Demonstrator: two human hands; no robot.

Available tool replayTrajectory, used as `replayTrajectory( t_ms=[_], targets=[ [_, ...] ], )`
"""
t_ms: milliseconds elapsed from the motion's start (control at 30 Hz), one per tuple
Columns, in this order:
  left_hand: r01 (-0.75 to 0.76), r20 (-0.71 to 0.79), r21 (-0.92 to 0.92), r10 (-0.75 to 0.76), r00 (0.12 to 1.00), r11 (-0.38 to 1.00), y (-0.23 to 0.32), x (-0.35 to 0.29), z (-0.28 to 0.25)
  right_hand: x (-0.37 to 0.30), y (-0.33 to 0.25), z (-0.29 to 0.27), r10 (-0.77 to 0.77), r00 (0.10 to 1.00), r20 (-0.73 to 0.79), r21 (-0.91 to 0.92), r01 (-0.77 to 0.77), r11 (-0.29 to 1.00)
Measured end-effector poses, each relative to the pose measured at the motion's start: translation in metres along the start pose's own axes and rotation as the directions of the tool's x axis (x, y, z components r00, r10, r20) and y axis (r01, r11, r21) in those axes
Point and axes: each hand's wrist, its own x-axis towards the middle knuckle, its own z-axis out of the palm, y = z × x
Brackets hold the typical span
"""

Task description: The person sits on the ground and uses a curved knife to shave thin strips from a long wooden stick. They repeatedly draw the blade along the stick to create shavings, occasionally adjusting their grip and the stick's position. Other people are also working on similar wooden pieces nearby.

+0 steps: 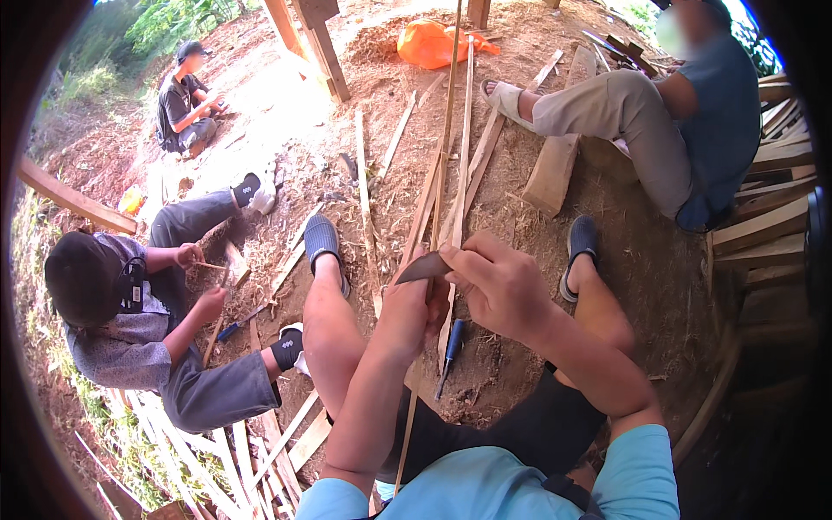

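A long, thin bamboo-like strip (446,143) runs from the far top of the view, between my knees and down towards my lap. Around it, in front of my body, my left hand (407,314) is closed. Just above that hand lies a dark knife blade (423,268), its pointed end to the left and crossing the strip. My right hand (498,286) pinches the blade's right end between thumb and fingers; the knife's handle is hidden. On the ground below the hands rests a blue-handled tool (454,341) with a thin metal shaft.
At left a seated person (113,321) works a thin strip, near another blue-handled tool (229,332). Another sits at right (711,121) beside a wooden block (553,173); a third is far left (184,104). Long slats (364,199), shavings and an orange bag (429,43) lie about.
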Motion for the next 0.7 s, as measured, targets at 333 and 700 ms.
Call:
replayTrajectory(
  t_ms=[333, 700],
  targets=[
    [0.024, 0.046, -0.077, -0.02, 0.999, 0.997, -0.002, 0.003, 0.001, -0.007, 0.002, -0.003, 0.009, 1.0, -0.006, 0.072, -0.009, 0.997],
    [-0.041, 0.001, -0.028, 0.041, 0.999, 0.999, -0.01, -0.001, 0.004, 0.005, 0.017, -0.002, 0.015, 0.995, -0.094, -0.005, -0.016, 1.0]
  ],
)
